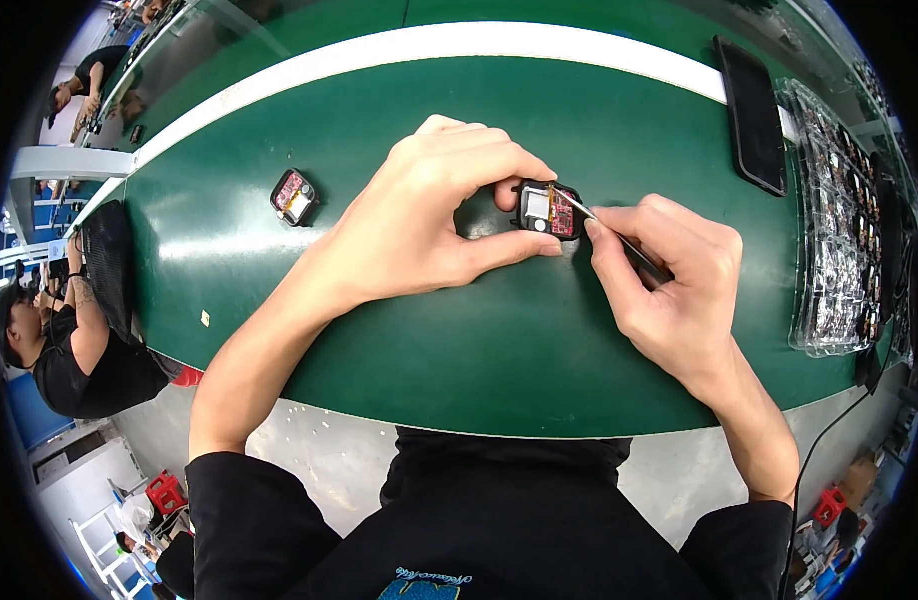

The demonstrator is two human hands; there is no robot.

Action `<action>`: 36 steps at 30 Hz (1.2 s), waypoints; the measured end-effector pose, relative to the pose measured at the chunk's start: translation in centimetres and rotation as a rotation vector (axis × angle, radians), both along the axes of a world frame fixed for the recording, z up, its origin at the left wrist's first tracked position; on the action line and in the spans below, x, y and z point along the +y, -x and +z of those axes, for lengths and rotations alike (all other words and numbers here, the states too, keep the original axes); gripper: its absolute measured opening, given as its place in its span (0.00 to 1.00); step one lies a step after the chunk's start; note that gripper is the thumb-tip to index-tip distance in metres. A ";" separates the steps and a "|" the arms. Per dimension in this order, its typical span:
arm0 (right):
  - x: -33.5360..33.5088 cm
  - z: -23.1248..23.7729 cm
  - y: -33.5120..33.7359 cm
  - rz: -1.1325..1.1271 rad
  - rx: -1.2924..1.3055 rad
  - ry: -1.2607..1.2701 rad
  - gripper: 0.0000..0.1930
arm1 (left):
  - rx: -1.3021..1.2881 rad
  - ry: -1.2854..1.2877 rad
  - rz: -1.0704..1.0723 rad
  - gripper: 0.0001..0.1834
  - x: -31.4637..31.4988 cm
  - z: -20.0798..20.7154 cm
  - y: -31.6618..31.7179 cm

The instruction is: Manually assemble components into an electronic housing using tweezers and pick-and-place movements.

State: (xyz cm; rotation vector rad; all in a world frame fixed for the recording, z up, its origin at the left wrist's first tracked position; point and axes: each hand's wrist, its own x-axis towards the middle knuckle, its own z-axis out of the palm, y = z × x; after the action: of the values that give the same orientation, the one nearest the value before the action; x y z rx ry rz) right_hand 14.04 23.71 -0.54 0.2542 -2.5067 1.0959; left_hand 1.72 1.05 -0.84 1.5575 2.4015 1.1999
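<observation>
Pinching the open watch case (547, 209), left hand (434, 215) leaves right hand (669, 275) gripping tweezers (609, 232); spare case (294, 196) lies apart.

— Where are you sitting, would you say?

— You're at an electronics assembly line, in a factory hall. Your desk (279, 240) is a long green belt-like surface with a white strip (429, 45) running along its far edge.

— What else shows it?

— To your right, clear plastic trays (829, 230) are stacked, full of small circuit parts. A small open device with a red circuit board (294, 196) lies on the desk to your left, and a dark flat slab (751, 115) sits far right.

— Anyone else there?

— Yes: a person in black (69, 350) sits at the left, and another person (84, 80) works at a bench far left. Red stools (166, 492) stand on the pale floor nearby.
</observation>
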 end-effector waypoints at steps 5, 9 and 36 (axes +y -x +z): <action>0.8 0.4 0.1 -0.016 -0.073 0.076 0.06 | 0.002 -0.007 0.000 0.27 0.1 -0.1 0.1; 1.2 0.3 0.4 -0.045 -0.036 0.203 0.08 | -0.023 -0.013 -0.015 0.27 0.4 0.0 0.2; 1.1 0.1 -0.7 0.156 0.018 -0.120 0.16 | -0.098 0.195 -0.004 0.29 -1.1 3.8 -0.9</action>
State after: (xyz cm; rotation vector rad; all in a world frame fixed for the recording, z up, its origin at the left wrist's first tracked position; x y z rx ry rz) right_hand 14.77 24.76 -0.49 0.4988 -2.5754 0.9962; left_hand 2.60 -0.08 2.91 1.4130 2.3696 0.9827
